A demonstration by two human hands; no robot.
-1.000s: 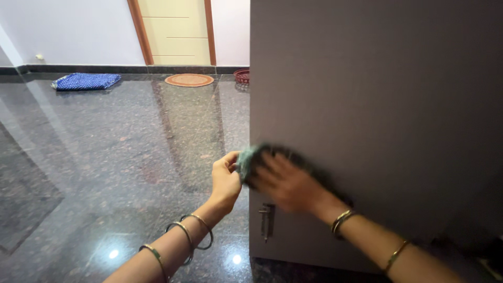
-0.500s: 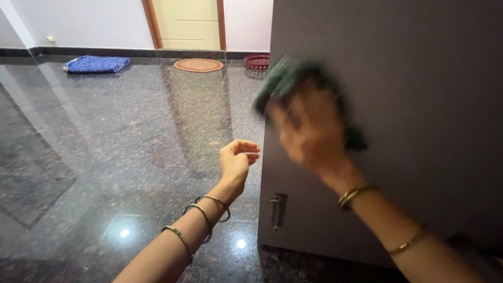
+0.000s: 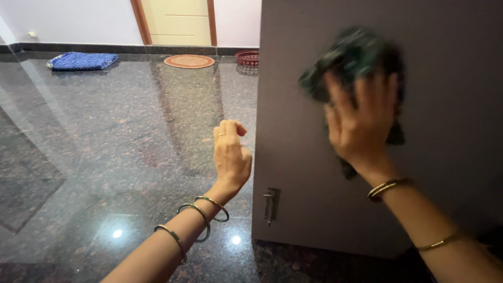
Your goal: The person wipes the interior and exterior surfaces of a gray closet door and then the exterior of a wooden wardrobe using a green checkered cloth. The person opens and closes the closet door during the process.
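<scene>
your right hand (image 3: 361, 123) sits in the upper right of the frame, fingers spread flat and pressing a dark green cloth (image 3: 352, 55) against the grey door (image 3: 445, 157). the cloth bunches above and behind your fingers, with a scrap of it showing below the palm; it is blurred, so its exact outline is hard to tell. two thin bangles ring that wrist and forearm.

your left hand (image 3: 230, 154) hangs in the middle of the frame, just left of the door's edge, not touching it. its fingers are loosely curled in toward the palm and hold nothing. three bangles (image 3: 196, 222) sit on that forearm.

the door's vertical edge runs down the centre of the frame, and a small metal latch (image 3: 271, 205) is fixed near its lower left corner, just right of that edge. the door's bottom edge ends close above the floor.

left of the edge, the dark polished stone floor (image 3: 105, 136) stretches wide to the far wall, shining with two light spots in the lower centre. along the top of the frame lie a folded blue mat (image 3: 81, 61) at upper left, a round orange mat (image 3: 189, 61) before a pale cream door (image 3: 178, 21), and a red basket (image 3: 248, 57) just beside the grey door's edge.
</scene>
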